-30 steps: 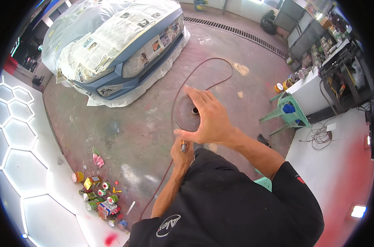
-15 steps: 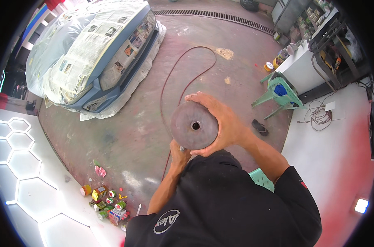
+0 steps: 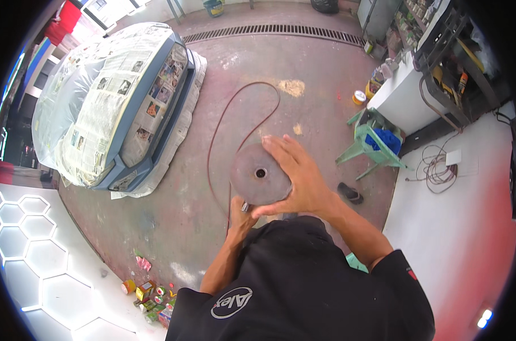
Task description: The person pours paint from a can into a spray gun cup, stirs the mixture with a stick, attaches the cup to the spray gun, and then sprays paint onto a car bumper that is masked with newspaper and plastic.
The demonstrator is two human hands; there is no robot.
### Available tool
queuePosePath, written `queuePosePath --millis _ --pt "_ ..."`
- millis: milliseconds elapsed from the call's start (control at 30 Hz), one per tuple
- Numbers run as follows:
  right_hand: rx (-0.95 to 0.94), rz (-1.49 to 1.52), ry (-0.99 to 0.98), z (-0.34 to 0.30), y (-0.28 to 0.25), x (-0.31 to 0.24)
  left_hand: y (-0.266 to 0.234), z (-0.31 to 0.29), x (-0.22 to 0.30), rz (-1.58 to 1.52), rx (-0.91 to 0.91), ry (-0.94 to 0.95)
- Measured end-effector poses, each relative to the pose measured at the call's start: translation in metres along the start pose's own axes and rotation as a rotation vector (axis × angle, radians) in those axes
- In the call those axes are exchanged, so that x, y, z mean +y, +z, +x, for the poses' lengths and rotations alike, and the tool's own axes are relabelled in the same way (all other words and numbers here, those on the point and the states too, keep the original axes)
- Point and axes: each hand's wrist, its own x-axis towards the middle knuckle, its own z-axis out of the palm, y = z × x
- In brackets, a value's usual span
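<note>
Cradling a round, dull mauve-grey cup, with a dark hole at its centre, in the bare right hand, curving thumb and fingers round the rim from one o'clock to five! Lying at nine to ten o'clock from that nearer palm, and at one o'clock from the bare left hand. Facing its round end up at the camera, so hiding any long axis. Showing a small silver metal fitting at seven o'clock, apparently by curled left fingers, but covering too much for telling what they are gripping.

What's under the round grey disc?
The left hand and a metal fitting show past the lower edge of the round grey disc; anything else underneath is covered. Its hole shows only darkness.
</note>
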Motion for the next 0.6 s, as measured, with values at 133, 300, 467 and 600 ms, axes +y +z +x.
queuePosePath --millis 133,300,467,600 --pt "-0.105 -0.023 -0.007 0.005 -0.046 0.038 0.015 0.041 -0.027 0.086 -0.197 -0.043" --pt "-0.136 0.252 0.446 0.004 -0.091 0.056 0.025 0.081 -0.049 0.089 -0.083 -0.142" --pt "-0.588 0.651 0.691 0.017 -0.126 0.08 0.048 0.15 -0.082 0.101 0.011 -0.255" --pt "-0.72 0.819 0.727 0.022 -0.107 0.162 0.062 0.232 -0.111 0.024 0.011 -0.374"
